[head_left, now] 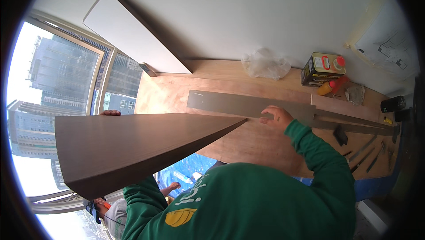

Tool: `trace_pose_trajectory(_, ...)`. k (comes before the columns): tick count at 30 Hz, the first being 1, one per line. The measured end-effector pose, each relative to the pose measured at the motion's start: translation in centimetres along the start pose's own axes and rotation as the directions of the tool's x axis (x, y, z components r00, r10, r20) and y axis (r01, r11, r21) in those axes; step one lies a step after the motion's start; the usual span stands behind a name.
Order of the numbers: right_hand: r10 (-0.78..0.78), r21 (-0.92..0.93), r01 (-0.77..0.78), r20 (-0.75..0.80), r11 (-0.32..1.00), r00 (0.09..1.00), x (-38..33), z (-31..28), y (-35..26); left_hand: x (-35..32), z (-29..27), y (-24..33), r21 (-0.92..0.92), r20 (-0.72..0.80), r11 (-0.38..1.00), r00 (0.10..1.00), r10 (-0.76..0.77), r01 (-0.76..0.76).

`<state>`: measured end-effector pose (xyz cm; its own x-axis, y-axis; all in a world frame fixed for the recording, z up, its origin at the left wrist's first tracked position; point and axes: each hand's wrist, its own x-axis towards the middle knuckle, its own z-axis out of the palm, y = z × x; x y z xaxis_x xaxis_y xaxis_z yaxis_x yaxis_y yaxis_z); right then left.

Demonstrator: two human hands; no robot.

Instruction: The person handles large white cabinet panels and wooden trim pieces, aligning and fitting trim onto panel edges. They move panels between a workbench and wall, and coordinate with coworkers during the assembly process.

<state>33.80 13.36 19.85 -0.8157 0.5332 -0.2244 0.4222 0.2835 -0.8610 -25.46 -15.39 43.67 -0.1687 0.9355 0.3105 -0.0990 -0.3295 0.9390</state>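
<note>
Shows a rectangular metal can [318, 72] by the wall, just beside a yellow bottle [325, 89], without revealing the contents of either. Leaves a gap between the right corner of the brown board [133, 140] and the right hand [278, 117], half-open and holding nothing over the plywood bench [261, 149]. Grips the smooth, dark-edged board's far edge with the left hand [110, 113], raised before the window [57, 71], showing only fingers.

You are working in a makeshift carpentry workshop: a long, pale-brown plywood bench [274, 148] is carrying slim, dark hand tools [375, 156], a white paper plan [384, 45] is hanging on the pale-grey wall [221, 14], and crinkled blue plastic sheeting [190, 164] is lying below.
</note>
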Motion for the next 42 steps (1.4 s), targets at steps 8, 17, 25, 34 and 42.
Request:
trace_pose_trajectory(8, -0.364, 0.071, 0.414, -0.362, 0.907, 0.859, 1.3, 5.3, -18.5, 4.4, 4.4, -3.9, 0.212, -0.743, 0.959, 0.608, 0.282, -0.186)
trace_pose_trajectory(17, -0.179, 0.226, 0.333, -0.511, 0.915, 0.841, 4.0, -3.5, -20.5, 17.3, 10.3, -0.2, 0.176, -0.666, 0.956, 0.687, 0.291, -0.234)
trace_pose_trajectory(25, -0.104, 0.138, 0.237, -0.615, 0.962, 0.781, 8.0, -10.1, -16.5, 29.4, 11.7, -5.8, 0.116, -0.767, 0.983, 0.616, 0.178, -0.139)
trace_pose_trajectory(34, -0.084, 0.249, 0.304, -0.631, 0.919, 0.772, 12.7, -11.6, -11.8, 34.5, 10.1, -10.8, 0.121, -0.769, 0.993, 0.633, 0.086, 0.012)
trace_pose_trajectory(42, -0.082, 0.307, 0.337, -0.618, 0.890, 0.782, 14.5, -12.8, -9.8, 36.4, 10.0, -12.9, 0.145, -0.742, 0.988, 0.666, 0.078, 0.046)
